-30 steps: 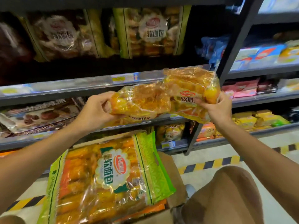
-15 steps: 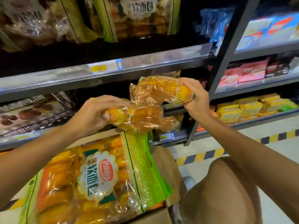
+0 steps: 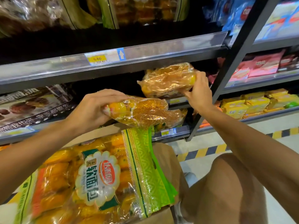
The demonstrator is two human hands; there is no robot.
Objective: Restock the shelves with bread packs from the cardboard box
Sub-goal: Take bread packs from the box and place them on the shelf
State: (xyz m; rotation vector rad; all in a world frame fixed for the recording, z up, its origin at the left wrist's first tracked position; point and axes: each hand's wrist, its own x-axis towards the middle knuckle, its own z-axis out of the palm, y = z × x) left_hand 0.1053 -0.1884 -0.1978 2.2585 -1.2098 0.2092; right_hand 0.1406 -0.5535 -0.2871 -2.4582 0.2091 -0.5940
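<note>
My left hand grips one small clear pack of orange bread by its left end, in front of the middle shelf. My right hand holds a second small bread pack by its right end, higher and pushed into the dark opening under the upper shelf rail. A large green-edged bread pack lies on top of the cardboard box below my arms.
Large bread bags fill the top shelf. A dark printed pack lies on the middle shelf at left. A black upright post divides off shelves of pink and yellow snack packs. My knee is at lower right.
The two small packs, held together a second ago, have come apart. My right hand carried its pack up and right into the shelf opening; my left hand lowered its pack slightly.
</note>
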